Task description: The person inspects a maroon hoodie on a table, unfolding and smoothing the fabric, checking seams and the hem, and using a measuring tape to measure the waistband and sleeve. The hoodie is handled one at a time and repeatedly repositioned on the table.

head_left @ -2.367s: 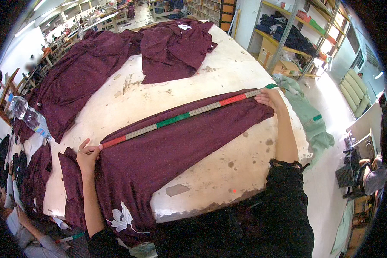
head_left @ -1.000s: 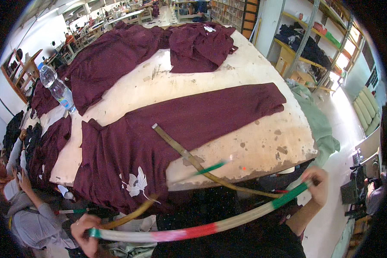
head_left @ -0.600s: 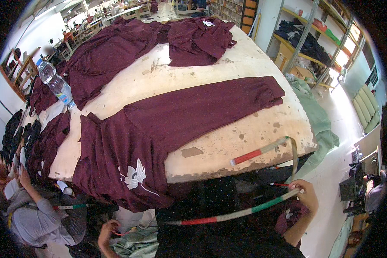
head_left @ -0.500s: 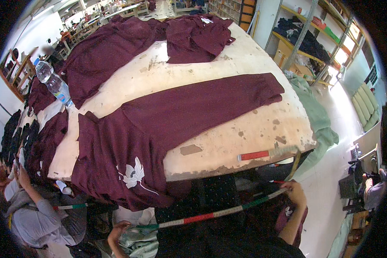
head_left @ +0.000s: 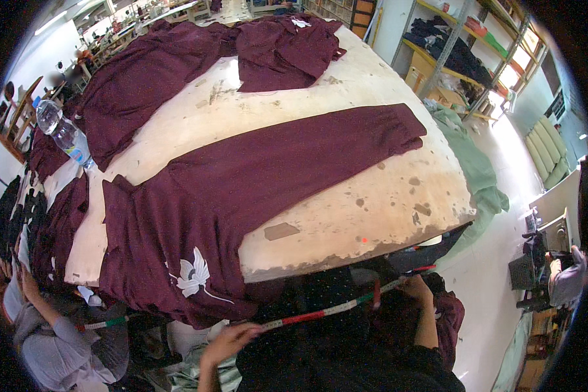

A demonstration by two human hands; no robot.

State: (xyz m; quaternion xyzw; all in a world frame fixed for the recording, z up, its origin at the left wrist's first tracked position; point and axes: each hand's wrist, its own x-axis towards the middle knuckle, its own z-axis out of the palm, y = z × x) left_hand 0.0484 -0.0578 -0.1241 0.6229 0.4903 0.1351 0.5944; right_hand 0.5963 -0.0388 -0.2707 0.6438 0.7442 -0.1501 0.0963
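Observation:
A maroon long-sleeved garment (head_left: pixel 242 189) lies flat on the worn white table (head_left: pixel 385 196), one sleeve stretched toward the far right, a white flower print (head_left: pixel 193 277) near the front edge. Below the table edge, my left hand (head_left: pixel 228 340) and my right hand (head_left: pixel 415 287) hold a coloured measuring tape (head_left: pixel 320 312) stretched between them in front of my dark clothing. Neither hand touches the garment.
More maroon garments (head_left: pixel 176 59) are heaped at the table's far end and left side. A clear water bottle (head_left: pixel 62 134) stands at the left edge. A person in grey (head_left: pixel 65 346) sits lower left. Green fabric (head_left: pixel 470 163) hangs off the right side; shelves stand beyond.
The tape was stretched along the sleeve on the table; both hands have lifted it off and drawn it down below the table edge, close to my body. The garment stays spread.

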